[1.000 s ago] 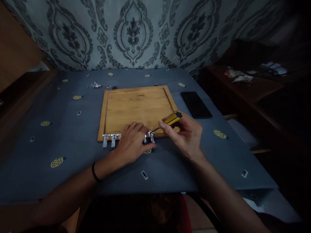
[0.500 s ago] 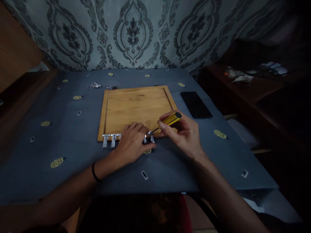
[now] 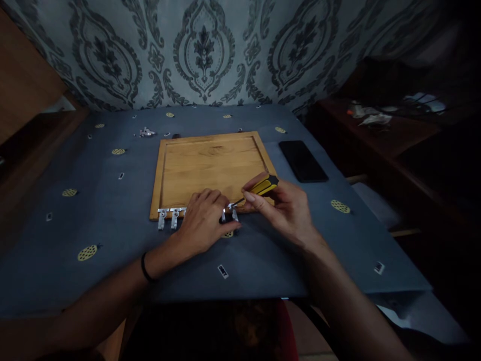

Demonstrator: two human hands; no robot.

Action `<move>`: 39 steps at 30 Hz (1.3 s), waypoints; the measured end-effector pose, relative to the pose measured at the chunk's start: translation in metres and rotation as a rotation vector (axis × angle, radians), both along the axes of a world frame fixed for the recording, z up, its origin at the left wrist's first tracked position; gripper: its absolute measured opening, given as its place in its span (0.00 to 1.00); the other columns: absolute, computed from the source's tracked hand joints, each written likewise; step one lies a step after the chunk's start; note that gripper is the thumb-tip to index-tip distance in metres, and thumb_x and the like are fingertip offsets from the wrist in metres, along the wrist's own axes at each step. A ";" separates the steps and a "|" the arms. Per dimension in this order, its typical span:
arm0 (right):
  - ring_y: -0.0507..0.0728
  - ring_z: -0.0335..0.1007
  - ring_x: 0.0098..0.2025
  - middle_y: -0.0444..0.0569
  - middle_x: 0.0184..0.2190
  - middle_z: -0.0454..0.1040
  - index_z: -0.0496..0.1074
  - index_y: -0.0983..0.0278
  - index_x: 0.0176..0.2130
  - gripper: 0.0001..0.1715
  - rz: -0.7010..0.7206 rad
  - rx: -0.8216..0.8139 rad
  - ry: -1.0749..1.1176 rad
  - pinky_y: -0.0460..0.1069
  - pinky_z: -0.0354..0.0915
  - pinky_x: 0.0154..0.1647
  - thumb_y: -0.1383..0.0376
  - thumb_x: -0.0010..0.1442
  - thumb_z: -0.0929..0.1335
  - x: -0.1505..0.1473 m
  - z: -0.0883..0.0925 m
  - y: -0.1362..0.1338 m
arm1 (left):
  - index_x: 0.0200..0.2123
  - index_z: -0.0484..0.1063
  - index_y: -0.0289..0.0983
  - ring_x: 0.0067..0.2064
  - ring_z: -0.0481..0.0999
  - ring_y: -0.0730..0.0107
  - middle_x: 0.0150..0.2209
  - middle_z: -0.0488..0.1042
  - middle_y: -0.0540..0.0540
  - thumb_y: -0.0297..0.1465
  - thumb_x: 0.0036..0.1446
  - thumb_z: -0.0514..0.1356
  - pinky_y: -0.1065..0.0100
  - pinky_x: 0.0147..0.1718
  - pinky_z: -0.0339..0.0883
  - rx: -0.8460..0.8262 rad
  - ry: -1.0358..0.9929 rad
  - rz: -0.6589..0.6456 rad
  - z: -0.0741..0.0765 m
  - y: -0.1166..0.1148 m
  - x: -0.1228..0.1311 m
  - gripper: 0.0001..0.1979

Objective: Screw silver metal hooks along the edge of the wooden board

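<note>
A wooden panel [image 3: 214,168] with a raised frame lies flat on the table. Along its near edge sit several silver metal hinges [image 3: 175,218]. My left hand [image 3: 203,218] lies over this edge, fingers curled down and thumb stretched below, gripping around a hinge [image 3: 234,214] at the right; the hand hides the middle of the row. In my right hand [image 3: 287,208] is a yellow and black screwdriver [image 3: 264,185], pinched between thumb and fingers. The screwdriver slants down to the left, its tip at the right-hand hinge beside my left fingertips.
A black phone [image 3: 303,160] lies right of the panel. Small metal pieces [image 3: 146,132] and a small dark object [image 3: 176,136] are behind it. The table bears a blue-grey cloth [image 3: 124,215] with a pineapple print. At the right stands a dark brown piece of furniture [image 3: 398,140] with clutter on it.
The screwdriver handle has shifted and turned slightly in my right hand, its tip staying at the hinge. My left hand keeps its place. The whole view has moved a little.
</note>
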State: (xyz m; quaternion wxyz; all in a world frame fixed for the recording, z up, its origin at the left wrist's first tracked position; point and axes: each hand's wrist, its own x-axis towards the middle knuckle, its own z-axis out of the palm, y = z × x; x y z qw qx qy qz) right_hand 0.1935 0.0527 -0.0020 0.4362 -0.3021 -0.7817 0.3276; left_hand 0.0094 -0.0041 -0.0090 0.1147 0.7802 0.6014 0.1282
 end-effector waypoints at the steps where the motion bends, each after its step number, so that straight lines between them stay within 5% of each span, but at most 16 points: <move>1: 0.54 0.75 0.33 0.45 0.31 0.76 0.75 0.61 0.37 0.09 0.011 0.008 0.002 0.49 0.71 0.34 0.59 0.67 0.71 0.001 0.000 0.000 | 0.45 0.75 0.37 0.49 0.74 0.52 0.44 0.76 0.43 0.44 0.58 0.71 0.55 0.49 0.66 -0.002 0.002 0.002 0.000 0.000 0.000 0.20; 11: 0.55 0.75 0.32 0.46 0.31 0.77 0.75 0.61 0.36 0.11 0.071 0.027 -0.003 0.48 0.70 0.32 0.56 0.67 0.70 0.003 0.006 0.002 | 0.45 0.74 0.36 0.50 0.74 0.51 0.45 0.76 0.42 0.43 0.57 0.71 0.54 0.49 0.66 -0.013 -0.005 0.013 0.001 0.000 0.001 0.20; 17: 0.52 0.74 0.32 0.44 0.31 0.76 0.74 0.62 0.38 0.06 0.062 0.085 -0.041 0.47 0.69 0.34 0.63 0.69 0.69 0.002 0.006 0.002 | 0.46 0.74 0.36 0.51 0.74 0.51 0.46 0.76 0.42 0.44 0.58 0.70 0.54 0.50 0.66 0.001 0.004 -0.010 0.000 -0.001 -0.001 0.21; 25: 0.53 0.72 0.32 0.45 0.32 0.75 0.74 0.62 0.39 0.13 0.064 0.033 -0.029 0.47 0.69 0.32 0.56 0.69 0.68 0.000 0.006 0.000 | 0.46 0.74 0.36 0.49 0.76 0.50 0.45 0.78 0.41 0.44 0.59 0.70 0.52 0.49 0.68 -0.026 -0.027 -0.026 0.006 -0.004 -0.002 0.20; 32: 0.53 0.72 0.32 0.45 0.31 0.74 0.72 0.63 0.39 0.13 0.087 0.027 -0.028 0.47 0.65 0.29 0.56 0.70 0.68 0.001 0.002 0.004 | 0.50 0.73 0.37 0.52 0.78 0.56 0.48 0.79 0.42 0.38 0.68 0.61 0.55 0.51 0.70 0.257 -0.301 -0.052 0.038 0.001 -0.018 0.13; 39: 0.54 0.69 0.30 0.47 0.30 0.74 0.70 0.62 0.37 0.17 0.070 0.205 -0.021 0.50 0.63 0.30 0.53 0.71 0.65 0.001 -0.005 0.011 | 0.44 0.76 0.38 0.46 0.78 0.63 0.42 0.79 0.45 0.33 0.67 0.62 0.63 0.45 0.70 0.327 -0.389 -0.241 0.072 0.018 0.007 0.06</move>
